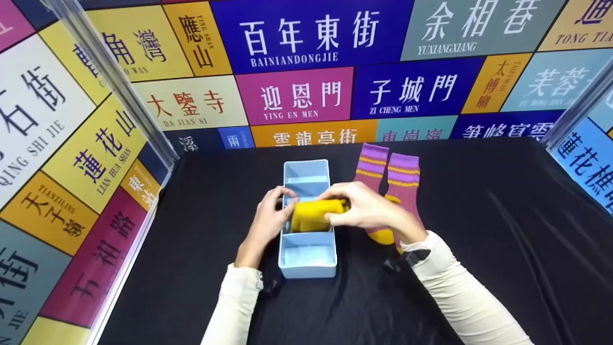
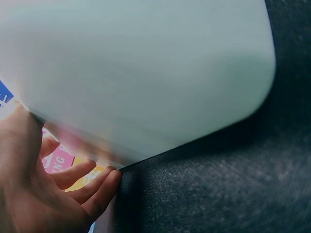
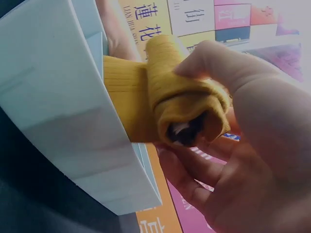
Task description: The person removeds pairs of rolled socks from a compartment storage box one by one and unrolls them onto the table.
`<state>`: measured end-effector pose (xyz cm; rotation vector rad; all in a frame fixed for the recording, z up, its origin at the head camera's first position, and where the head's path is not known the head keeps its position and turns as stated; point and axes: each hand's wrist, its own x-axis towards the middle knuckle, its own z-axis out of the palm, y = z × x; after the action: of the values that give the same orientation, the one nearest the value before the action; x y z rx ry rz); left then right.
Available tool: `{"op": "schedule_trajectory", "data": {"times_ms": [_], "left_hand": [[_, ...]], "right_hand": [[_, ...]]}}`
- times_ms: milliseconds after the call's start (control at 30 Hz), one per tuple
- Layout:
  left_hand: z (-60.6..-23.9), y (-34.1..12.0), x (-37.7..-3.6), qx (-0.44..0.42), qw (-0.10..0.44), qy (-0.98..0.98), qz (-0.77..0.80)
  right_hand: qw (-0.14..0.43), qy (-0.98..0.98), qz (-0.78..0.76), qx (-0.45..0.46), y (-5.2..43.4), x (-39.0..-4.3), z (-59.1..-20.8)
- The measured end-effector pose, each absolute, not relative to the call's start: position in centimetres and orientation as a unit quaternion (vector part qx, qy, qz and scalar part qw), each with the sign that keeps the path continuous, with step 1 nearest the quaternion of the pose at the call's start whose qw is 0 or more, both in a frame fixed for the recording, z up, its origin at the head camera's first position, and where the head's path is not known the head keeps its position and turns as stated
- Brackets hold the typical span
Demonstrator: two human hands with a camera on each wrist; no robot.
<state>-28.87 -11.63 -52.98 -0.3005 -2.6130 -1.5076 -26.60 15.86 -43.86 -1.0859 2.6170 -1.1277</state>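
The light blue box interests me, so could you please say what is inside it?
The box has yellow ribbed fabric partly in its middle section, gripped by the right hand; the near compartment shows a bare floor. Whatever lies beneath the fabric is covered.

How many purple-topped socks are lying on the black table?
2. In the head view, one sock lies right of the blue box; the other sock lies beside it, farther right. The right hand and arm hide parts of both, so more could be underneath.
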Motion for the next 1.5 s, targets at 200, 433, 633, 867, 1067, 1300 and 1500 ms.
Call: {"op": "schedule_trajectory", "data": {"times_ms": [200,433,633,867,1067,1300,1500], "left_hand": [[-52.8,-11.6,-28.9,-0.106,0.055,-0.860,-0.497],[-52.9,-11.6,-28.9,-0.107,0.062,-0.859,-0.497],[-52.9,-11.5,-29.0,-0.117,0.073,-0.858,-0.495],[-53.0,-11.3,-29.1,-0.112,0.070,-0.859,-0.495],[-53.0,-11.3,-29.1,-0.108,0.065,-0.859,-0.497],[-53.0,-11.5,-29.0,-0.112,0.069,-0.860,-0.494],[-52.8,-11.6,-28.8,-0.117,0.065,-0.866,-0.483]], "right_hand": [[0.053,0.850,-0.407,-0.331,17.4,-26.2,-43.3],[0.053,0.827,-0.463,-0.315,19.3,-25.6,-43.7],[0.033,0.821,-0.477,-0.311,20.7,-25.2,-44.1],[0.008,0.822,-0.479,-0.308,22.3,-24.9,-44.1],[0.015,0.812,-0.505,-0.290,23.8,-24.6,-44.2],[0.028,0.806,-0.514,-0.291,26.0,-24.1,-44.4],[0.026,0.797,-0.535,-0.280,28.2,-23.7,-44.8]]}}
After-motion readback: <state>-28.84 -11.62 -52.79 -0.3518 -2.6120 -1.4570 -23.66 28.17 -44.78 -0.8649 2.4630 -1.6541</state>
